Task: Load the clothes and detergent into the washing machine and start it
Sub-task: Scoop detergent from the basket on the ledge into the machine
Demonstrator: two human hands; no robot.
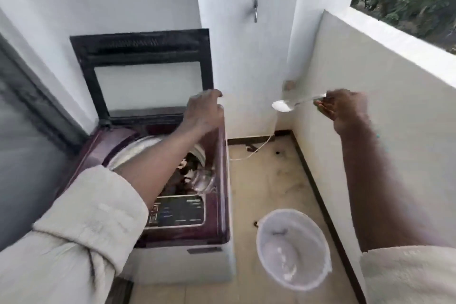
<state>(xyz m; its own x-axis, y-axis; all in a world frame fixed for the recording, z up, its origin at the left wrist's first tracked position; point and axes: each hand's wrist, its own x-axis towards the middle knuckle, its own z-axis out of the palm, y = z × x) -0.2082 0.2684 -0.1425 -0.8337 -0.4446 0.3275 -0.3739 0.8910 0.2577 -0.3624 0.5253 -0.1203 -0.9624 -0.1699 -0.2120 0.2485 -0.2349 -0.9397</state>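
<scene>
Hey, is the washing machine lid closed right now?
No, the lid stands raised against the wall, leaving the drum open with clothes inside.

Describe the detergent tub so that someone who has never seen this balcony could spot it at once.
Start at the maroon top-loading washing machine with its lid up. On the tiled floor to its right, beside its front corner, stands a round translucent white tub, open at the top, with white powder lying in the bottom. It is the only container on the floor.
</scene>
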